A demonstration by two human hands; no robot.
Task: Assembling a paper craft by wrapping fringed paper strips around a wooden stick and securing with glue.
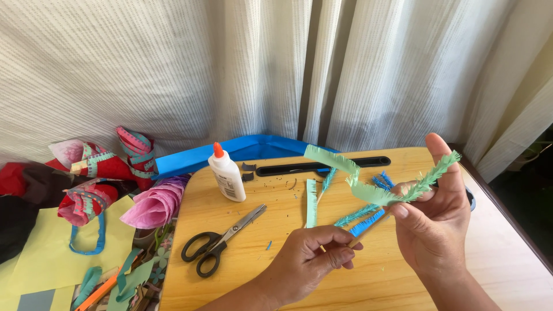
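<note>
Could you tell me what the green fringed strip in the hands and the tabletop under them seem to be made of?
The green fringed strip looks like thin matte paper: it bends and curls freely, its edge cut into fine fringe. The tabletop looks like light wood or a wood-look laminate, smooth with faint grain; which one cannot be told.

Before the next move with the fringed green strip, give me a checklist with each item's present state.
1. Right hand pinches fringed green strip: ok.
2. Left hand grips thin wooden stick: ok.
3. Strip wound onto stick: cannot tell, fingers hide the join.
4. Glue bottle upright, orange cap on: ok.
5. Scissors lying on wooden table, apart from both hands: ok.
6. Spare fringed strips on table: ok.
</note>
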